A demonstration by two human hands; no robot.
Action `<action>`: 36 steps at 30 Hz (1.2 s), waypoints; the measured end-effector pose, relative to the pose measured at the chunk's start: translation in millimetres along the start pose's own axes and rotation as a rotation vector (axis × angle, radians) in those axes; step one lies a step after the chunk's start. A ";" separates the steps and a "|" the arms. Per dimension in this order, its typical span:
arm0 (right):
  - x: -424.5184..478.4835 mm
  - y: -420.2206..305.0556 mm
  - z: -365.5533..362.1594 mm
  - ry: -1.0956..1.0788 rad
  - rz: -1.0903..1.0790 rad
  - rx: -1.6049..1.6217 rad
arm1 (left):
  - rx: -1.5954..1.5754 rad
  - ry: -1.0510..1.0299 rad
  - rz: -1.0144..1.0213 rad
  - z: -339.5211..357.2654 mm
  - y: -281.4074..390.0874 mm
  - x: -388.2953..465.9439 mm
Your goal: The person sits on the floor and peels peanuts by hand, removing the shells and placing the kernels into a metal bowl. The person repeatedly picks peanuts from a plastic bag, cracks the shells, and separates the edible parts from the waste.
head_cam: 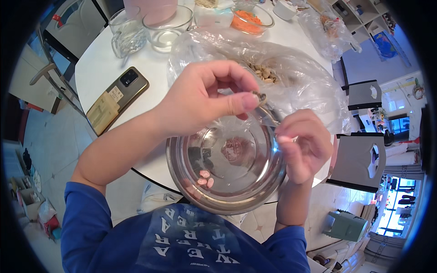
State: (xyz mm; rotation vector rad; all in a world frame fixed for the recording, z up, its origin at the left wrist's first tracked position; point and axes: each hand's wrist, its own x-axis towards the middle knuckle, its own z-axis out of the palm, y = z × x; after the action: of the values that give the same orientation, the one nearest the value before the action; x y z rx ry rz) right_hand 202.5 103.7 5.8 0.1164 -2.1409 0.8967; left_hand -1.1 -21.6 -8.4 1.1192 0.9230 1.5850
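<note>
My left hand (211, 95) pinches a dark, brownish piece of peanut shell (261, 97) between thumb and fingers, over the far rim of a steel basin (177, 170). At the basin's right rim, my right hand (305, 146) has its thumb and fingertips drawn together. A pale pink spot shows there, but whether it is a kernel or a nail is unclear. Three pink peanut kernels (205, 174) lie on the basin floor at the near left. Beyond my hands, a clear plastic bag (307, 85) spreads over the table, with unshelled peanuts (264, 73) inside it.
On the white round table (99, 65) lie a phone (117, 100), a glass mug (128, 41) and a glass bowl (167, 30). Shredded carrot fills another glass bowl (251, 22) at the back. A second plastic bag (324, 34) sits at the back right. Grey chairs (356, 162) stand right.
</note>
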 end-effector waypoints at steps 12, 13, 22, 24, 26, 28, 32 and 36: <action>-0.8 -6.9 19.0 -0.027 0.056 -0.017 | 0.149 -0.088 -0.104 10.8 10.2 -5.7; 1.1 -6.3 18.4 -0.065 0.003 -0.060 | 0.124 -0.113 -0.177 11.6 13.4 -6.0; -10.1 -8.0 -22.1 0.430 0.099 0.072 | 1.066 -0.114 0.445 -3.0 9.3 2.6; -16.8 -7.1 -56.1 0.220 0.231 0.280 | 1.206 -0.087 0.462 -3.5 6.4 4.3; -22.3 -7.1 -75.4 0.026 0.399 0.373 | 1.298 -0.046 0.457 -4.6 0.7 3.1; -26.3 -9.0 -85.9 -0.107 0.550 0.351 | 1.339 -0.001 0.461 -7.5 -6.4 5.5; -43.3 -6.8 -82.9 -0.017 0.862 -0.062 | 1.361 0.006 0.450 -8.3 -10.4 6.9; -47.1 -13.7 -66.4 0.067 0.896 -0.306 | 1.376 0.025 0.490 -11.6 -16.5 6.7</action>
State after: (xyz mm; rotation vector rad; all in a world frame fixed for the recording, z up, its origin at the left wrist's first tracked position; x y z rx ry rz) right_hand 281.8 126.0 9.1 -1.0805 -2.2254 0.9976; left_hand -8.5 -11.5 -25.5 2.3811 1.9641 1.1864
